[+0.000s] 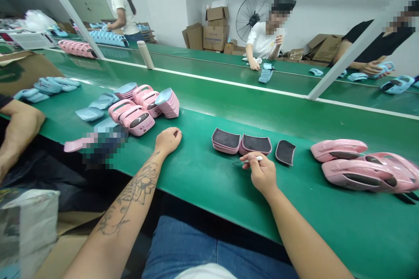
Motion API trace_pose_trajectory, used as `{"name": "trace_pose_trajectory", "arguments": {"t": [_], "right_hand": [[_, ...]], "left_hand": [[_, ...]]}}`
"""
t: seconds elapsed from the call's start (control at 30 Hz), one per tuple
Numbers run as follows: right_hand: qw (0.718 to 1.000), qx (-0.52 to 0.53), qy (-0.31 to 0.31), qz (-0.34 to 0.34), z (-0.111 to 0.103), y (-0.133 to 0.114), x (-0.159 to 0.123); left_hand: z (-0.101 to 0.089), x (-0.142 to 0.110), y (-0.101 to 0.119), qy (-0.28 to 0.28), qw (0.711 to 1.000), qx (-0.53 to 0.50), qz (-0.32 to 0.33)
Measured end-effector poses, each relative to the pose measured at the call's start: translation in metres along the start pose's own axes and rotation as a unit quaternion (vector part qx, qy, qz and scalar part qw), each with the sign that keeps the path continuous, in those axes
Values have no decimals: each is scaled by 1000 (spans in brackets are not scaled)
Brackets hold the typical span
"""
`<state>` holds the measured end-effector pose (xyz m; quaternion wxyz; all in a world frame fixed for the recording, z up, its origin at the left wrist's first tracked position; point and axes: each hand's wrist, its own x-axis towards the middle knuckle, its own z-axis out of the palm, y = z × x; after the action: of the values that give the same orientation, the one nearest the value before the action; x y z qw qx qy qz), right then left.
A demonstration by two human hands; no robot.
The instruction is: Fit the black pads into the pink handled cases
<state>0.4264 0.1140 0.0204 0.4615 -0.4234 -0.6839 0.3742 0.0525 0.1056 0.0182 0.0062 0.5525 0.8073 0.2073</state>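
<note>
My right hand (263, 173) is closed around a slim tool with a white handle (259, 158) and a thin dark tip that points left. Just beyond it lie two short stacks of curved pink pieces with dark faces, a left stack (225, 141) and a right stack (257, 144). To their right a single piece of the same kind (285, 152) lies alone. My left hand (168, 140) rests on the green table as a loose fist, and nothing shows in it. Left of that fist are glossy pink handled housings (137, 120) and a stack of pink pieces with a light blue top (168, 102).
More pink housings (366, 168) lie at the right. Light blue parts (104, 101) are spread at the left, near a neighbour's arm (22, 124). A white rail (229, 81) crosses the green table, with slanted posts (347, 48). Several people work across it, near a bottle (145, 54).
</note>
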Motion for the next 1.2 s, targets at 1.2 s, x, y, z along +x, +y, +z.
{"name": "trace_pose_trajectory", "arguments": {"t": [1.2], "right_hand": [[991,78,109,-7,1,-2,-6]], "left_hand": [[3,0,4,-1,1000,12,-5]]}}
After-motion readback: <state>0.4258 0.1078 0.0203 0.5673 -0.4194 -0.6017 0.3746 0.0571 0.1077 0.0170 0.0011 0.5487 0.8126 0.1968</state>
